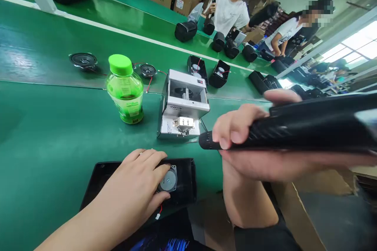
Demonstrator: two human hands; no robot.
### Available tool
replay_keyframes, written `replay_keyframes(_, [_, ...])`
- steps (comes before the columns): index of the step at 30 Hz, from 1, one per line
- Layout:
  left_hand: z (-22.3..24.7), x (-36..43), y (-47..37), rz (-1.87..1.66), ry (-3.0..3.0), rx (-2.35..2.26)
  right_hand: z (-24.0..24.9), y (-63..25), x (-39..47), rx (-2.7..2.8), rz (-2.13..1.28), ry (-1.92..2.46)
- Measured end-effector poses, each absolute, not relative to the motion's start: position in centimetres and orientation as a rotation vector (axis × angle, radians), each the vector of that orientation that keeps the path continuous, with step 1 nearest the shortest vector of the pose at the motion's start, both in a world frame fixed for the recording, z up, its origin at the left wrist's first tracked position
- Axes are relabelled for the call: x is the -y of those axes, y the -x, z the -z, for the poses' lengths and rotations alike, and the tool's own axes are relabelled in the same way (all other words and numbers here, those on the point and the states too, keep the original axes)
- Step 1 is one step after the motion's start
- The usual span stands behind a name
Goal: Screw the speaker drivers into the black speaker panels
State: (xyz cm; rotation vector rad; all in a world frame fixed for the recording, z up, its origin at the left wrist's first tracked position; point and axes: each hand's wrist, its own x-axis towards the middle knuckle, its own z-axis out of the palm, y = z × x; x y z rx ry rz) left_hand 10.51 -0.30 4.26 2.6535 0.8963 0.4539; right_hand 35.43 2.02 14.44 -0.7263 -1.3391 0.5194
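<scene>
My right hand point(238, 125) is wrapped around a black electric screwdriver point(294, 129), which lies nearly level across the right side. Its bit points left and reaches the front of a grey screw feeder point(188, 104); whether a screw sits on the tip is too small to see. My left hand point(141, 176) rests over an open black speaker housing point(187, 180), with thumb and fingers around a round speaker driver point(169, 180) inside it. From that driver a red wire ends in a white plug point(158, 216) at the housing's near edge.
A green-capped bottle point(125, 90) stands left of the feeder. Loose speaker drivers point(84, 60) and black boxes with wires point(219, 72) lie behind it. Across the green bench point(38, 125), people in white shirts point(231, 11) work among black speaker bodies. A cardboard box point(321, 200) is at lower right.
</scene>
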Motion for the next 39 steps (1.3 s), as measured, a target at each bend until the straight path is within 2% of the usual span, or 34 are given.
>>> replay_keyframes(5, [-4.1, 0.3, -10.3, -0.541, -2.726, -0.874, -15.5, -35.3, -2.5, 1.483, -0.355, 0.937])
replay_keyframes(14, [-4.5, 0.4, -10.8, -0.445, -2.652, -0.96, -14.2, -33.9, -5.5, 1.341, -0.757, 0.828])
replay_keyframes(18, [-4.5, 0.3, -10.9, -0.437, -2.66, -0.954, -14.6, -34.7, -4.2, 1.237, -0.772, 0.903])
replay_keyframes(24, [-4.6, 0.2, -10.5, -0.455, -2.687, -0.91, -16.1, -36.0, 2.2, 1.188, -0.821, 0.705])
replay_keyframes(32, [-3.1, 0.3, -9.7, -0.6, -2.724, -0.842, -12.3, -35.5, 3.3, 1.124, -1.073, 0.691])
replay_keyframes(39, [-3.0, 0.6, -9.8, -0.636, -2.681, -0.832, -11.7, -35.7, 2.7, 1.101, -1.09, 0.757])
